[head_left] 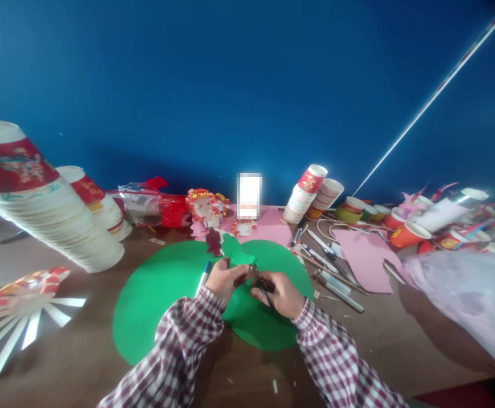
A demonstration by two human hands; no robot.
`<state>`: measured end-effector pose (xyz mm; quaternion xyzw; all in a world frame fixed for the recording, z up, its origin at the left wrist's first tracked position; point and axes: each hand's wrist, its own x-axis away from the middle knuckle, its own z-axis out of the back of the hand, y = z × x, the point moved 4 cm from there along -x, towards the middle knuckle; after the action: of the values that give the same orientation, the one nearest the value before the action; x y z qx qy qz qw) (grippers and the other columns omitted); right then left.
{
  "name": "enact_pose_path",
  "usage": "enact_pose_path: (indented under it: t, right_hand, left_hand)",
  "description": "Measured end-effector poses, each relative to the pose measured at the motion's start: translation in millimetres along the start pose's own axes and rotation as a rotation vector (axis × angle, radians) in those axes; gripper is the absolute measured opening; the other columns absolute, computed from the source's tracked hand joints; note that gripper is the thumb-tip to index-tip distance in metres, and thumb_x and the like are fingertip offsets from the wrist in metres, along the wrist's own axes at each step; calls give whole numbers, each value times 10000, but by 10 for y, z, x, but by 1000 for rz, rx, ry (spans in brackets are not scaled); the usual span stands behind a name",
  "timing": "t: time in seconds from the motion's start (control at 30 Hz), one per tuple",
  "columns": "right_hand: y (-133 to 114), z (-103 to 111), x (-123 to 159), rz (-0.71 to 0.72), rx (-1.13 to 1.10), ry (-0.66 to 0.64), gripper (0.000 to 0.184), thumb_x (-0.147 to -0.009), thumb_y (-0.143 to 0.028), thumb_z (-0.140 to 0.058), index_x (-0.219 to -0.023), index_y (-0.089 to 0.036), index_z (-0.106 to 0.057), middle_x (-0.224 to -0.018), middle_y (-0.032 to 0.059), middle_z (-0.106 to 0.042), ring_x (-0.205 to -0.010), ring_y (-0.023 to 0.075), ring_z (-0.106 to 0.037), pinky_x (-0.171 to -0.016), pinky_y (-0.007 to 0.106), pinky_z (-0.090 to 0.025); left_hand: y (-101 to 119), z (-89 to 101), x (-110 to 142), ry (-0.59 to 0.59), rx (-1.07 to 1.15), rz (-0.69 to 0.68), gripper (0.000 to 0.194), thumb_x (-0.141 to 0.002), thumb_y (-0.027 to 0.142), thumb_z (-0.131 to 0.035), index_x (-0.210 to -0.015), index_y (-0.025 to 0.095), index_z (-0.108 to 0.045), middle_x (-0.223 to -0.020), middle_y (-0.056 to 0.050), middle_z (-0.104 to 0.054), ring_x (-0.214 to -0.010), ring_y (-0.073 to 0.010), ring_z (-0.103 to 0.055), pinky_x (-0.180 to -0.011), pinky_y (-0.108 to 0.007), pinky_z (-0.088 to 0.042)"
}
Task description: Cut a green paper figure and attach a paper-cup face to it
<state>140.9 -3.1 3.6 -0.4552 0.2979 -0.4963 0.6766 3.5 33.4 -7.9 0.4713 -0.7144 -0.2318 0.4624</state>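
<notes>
My left hand (227,279) is closed on a small green paper cut-out (236,253), holding it up above a large round green sheet (162,294) that lies on the brown table (72,362). My right hand (278,293) grips a pair of scissors (261,280) whose blades meet the edge of the cut-out. A dark red paper shape (213,241) sits just beyond the cut-out. A pen (204,276) lies on the green sheet beside my left hand.
Stacks of red-and-white paper cups lie tipped at the left (38,198) and behind the centre (309,192). Pink paper (364,258), pens and sticks (332,277), more cups (404,232) and a plastic bag (468,294) crowd the right. A cut cup with splayed strips (17,317) lies at the left.
</notes>
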Motion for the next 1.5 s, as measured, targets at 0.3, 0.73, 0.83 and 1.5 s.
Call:
enact_pose_path:
  t: [0.3, 0.73, 0.83, 1.5]
  right_hand:
    - [-30, 3, 6, 25, -8, -8, 268, -789, -429, -598, -812, -162, -603, -548, -53, -379, -501, 89, -327, -458, 205, -242]
    - [-45, 2, 7, -1, -17, -25, 254, -790, -411, -601, -801, -158, -612, -532, -44, -430, -480, 89, -367, -445, 204, -260]
    - [-48, 2, 13, -10, -18, -34, 251, -799, -405, -592, -808, -156, -613, -536, -41, -441, -482, 91, -380, -446, 204, -263]
    - [2, -92, -19, -44, -215, 84, 276, -804, -426, -599, -815, -151, -582, -525, -52, -418, -461, 80, -390, -429, 197, -264]
  left_hand:
    - [17, 7, -4, 21, 0, 32, 437, -522, 80, -810, -721, 169, -431, -512, 38, -554, -457, -102, -552, -443, -201, -460]
    - [49, 4, 30, 59, 20, 75, 468, -582, 5, -747, -894, 149, -429, -498, 57, -540, -434, -99, -531, -430, -210, -462]
    - [46, 12, 20, 58, 24, 81, 478, -588, -1, -741, -914, 148, -423, -499, 56, -539, -440, -102, -538, -435, -208, -467]
    - [-11, -63, 23, -89, -8, 66, 274, -609, 175, -779, -689, 131, -521, -590, -22, -625, -506, -93, -580, -454, -164, -451]
